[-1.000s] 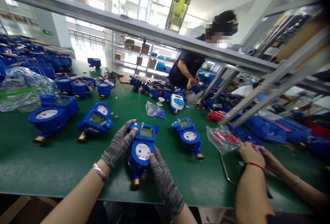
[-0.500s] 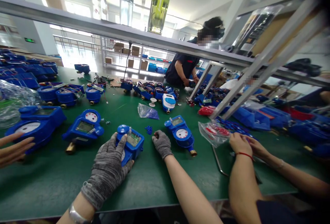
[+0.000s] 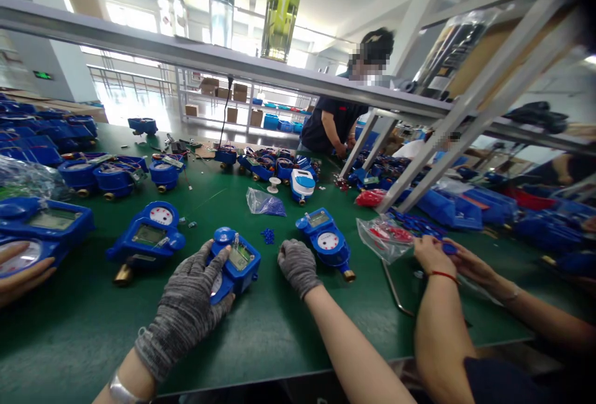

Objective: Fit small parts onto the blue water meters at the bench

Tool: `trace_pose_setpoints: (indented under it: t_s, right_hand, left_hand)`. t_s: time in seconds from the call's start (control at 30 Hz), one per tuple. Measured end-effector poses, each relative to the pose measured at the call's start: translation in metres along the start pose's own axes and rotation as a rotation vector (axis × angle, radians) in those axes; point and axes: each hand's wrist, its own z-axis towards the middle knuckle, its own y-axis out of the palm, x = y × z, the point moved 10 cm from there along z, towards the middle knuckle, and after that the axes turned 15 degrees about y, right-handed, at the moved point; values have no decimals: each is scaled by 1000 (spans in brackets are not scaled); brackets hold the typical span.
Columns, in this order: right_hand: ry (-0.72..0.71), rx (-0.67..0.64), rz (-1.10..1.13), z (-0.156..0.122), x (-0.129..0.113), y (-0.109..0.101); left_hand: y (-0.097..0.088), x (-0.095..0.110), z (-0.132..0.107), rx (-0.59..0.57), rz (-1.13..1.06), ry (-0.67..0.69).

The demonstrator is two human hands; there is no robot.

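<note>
Left hand (image 3: 190, 297) clasps a blue meter (image 3: 238, 261), seven o'clock from view centre.
Seemingly a steadying step; right hand (image 3: 299, 267), curled at the meter's three o'clock, pinches what I cannot tell. Next move likely calls for firm left hold.

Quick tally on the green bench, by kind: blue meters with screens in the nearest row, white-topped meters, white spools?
Blue meters: 4, one under the left hand
White-topped meter: 1
White spool: 1
Total: 6
</note>
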Motion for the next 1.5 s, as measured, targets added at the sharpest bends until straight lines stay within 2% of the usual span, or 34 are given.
trace_pose_setpoints:
  t_s: [0.17,0.37,0.5,0.63,0.8,0.93,1.03,1.23,1.33,1.43,1.5]
  right_hand:
    - [-95,-57,-41,-27,8,5]
    - [-16,-115,64,-17,25,13]
    - [16,-107,130,-14,27,11]
    - [-17,-106,248,-34,14,2]
    - [-180,-95,616,-74,-20,-26]
    - [-234,-80,600,-86,-37,-33]
    - [-237,-62,568,-86,-40,-34]
    - [-283,61,508,-97,-43,-41]
    - [-175,3,612,-92,-36,-33]
    - [-11,-183,795,-83,-28,-11]
    - [44,-267,888,-79,-25,-2]
  left_hand:
    - [-3,1,0,15,14,14]
    - [-5,5,0,20,24,31]
    - [-7,5,0,26,39,37]
    - [-7,5,0,42,30,35]
    - [-6,4,-1,48,1,35]
    - [-6,4,-1,58,-2,37]
    - [-7,6,-1,65,0,45]
    - [-9,6,0,83,4,58]
    - [-10,5,1,87,6,55]
    - [-12,7,2,95,17,54]
    - [-14,9,1,99,26,54]
